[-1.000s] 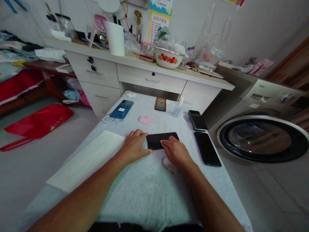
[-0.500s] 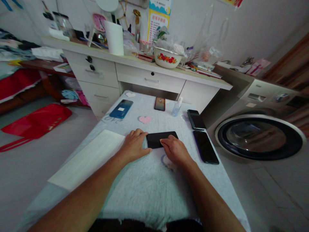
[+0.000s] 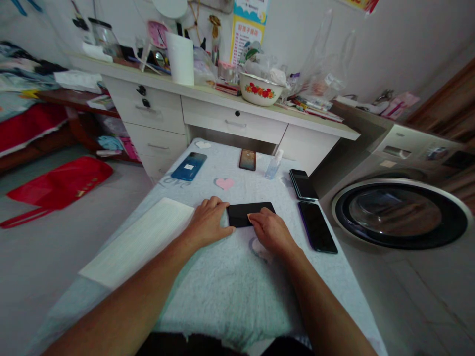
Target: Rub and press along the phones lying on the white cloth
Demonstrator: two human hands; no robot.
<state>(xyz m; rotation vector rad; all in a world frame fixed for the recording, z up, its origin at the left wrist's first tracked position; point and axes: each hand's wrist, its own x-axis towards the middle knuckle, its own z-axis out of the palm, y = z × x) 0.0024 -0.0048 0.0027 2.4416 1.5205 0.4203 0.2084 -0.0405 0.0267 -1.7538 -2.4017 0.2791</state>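
A black smartphone [image 3: 239, 214] lies screen up across the cloth-covered table. At its left end is my left hand [image 3: 210, 221], with fingers at the far corner and thumb at the near one, holding it in place. My right hand [image 3: 270, 228] is closed, fingertips pressed together on the right part of the screen. Whatever those fingers pinch, if anything, is hidden. Beside my left forearm lies a pale, flat rectangular sheet [image 3: 139, 242]. Right of my right hand rests another dark phone [image 3: 317, 226], with a further phone pair or case [image 3: 303, 184] just beyond it.
Farther back on the table are a blue phone [image 3: 189, 166], a brown phone [image 3: 247, 159] and a clear spray bottle [image 3: 273, 165]. A white desk [image 3: 233, 119] borders the far end. On the right stands a washing machine [image 3: 401, 143]; a red bag [image 3: 63, 183] lies on the floor.
The view has shifted slightly, so the scene sits a little farther right. Both hands stay at the black smartphone in nearly the same pose.
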